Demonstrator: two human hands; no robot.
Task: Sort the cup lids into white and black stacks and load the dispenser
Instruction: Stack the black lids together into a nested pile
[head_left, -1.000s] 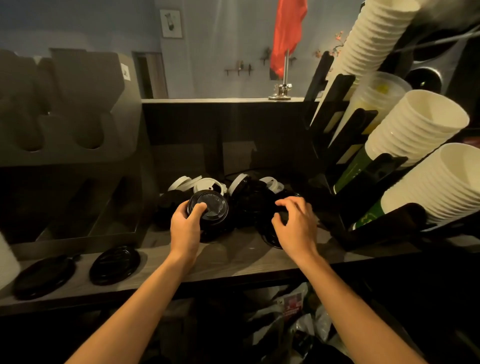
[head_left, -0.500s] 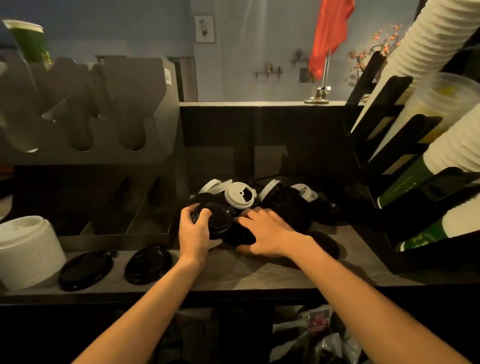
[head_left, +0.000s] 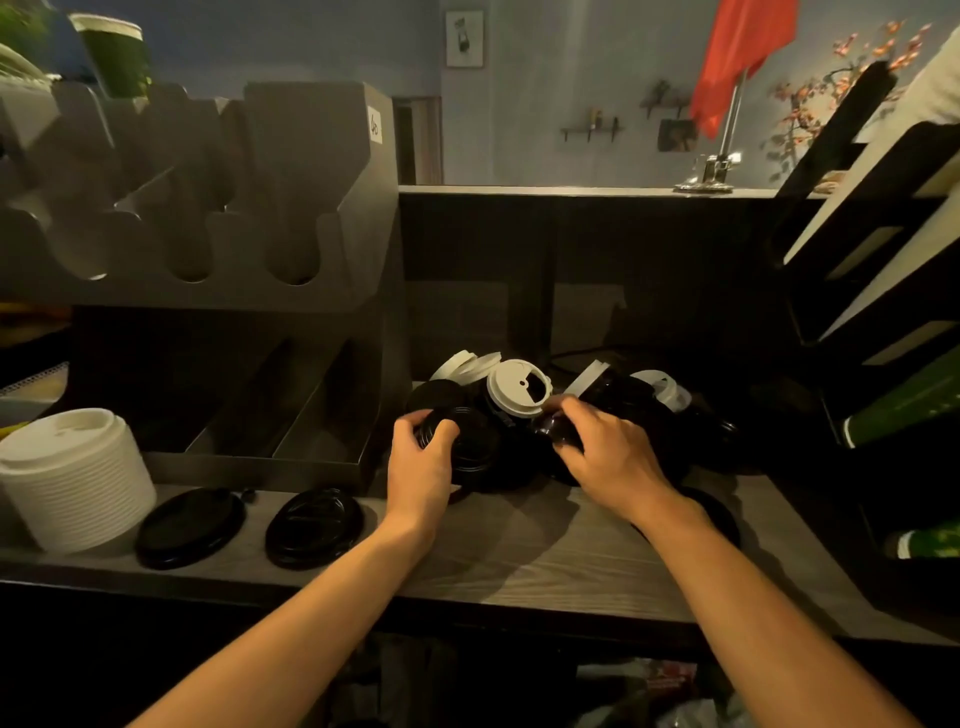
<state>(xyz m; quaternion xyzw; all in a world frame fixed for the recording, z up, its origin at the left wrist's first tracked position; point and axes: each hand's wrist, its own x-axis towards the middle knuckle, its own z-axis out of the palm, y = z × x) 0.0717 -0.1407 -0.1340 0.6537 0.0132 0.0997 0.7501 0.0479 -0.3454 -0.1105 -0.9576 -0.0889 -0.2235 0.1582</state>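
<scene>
Your left hand (head_left: 421, 470) curled round the black stack (head_left: 470, 452) on the worktop (head_left: 519, 551). Your right hand (head_left: 610, 457) pinched what looked like one black lid (head_left: 555, 428), just right of that stack, so that lid had to go left to land on top

Lighting: dim and warm over counter (head_left: 519, 561), brighter at far wall (head_left: 545, 78).
Counter: grey wood-grain top, dark front edge.
Behind counter: dark panel (head_left: 623, 270) rising to raised ledge (head_left: 571, 191).
Far wall: blue-grey, plain.
Framed picture (head_left: 464, 39) hung high.
Doorway (head_left: 418, 140) below picture, brown frame.
Small wall shelf (head_left: 592, 130) right of doorway; items on it too small to identify.
Red flag (head_left: 743, 57) on metal pole (head_left: 730, 119), base standing on ledge.
Branch with orange-pink blossoms (head_left: 810, 104) right of flag.
</scene>
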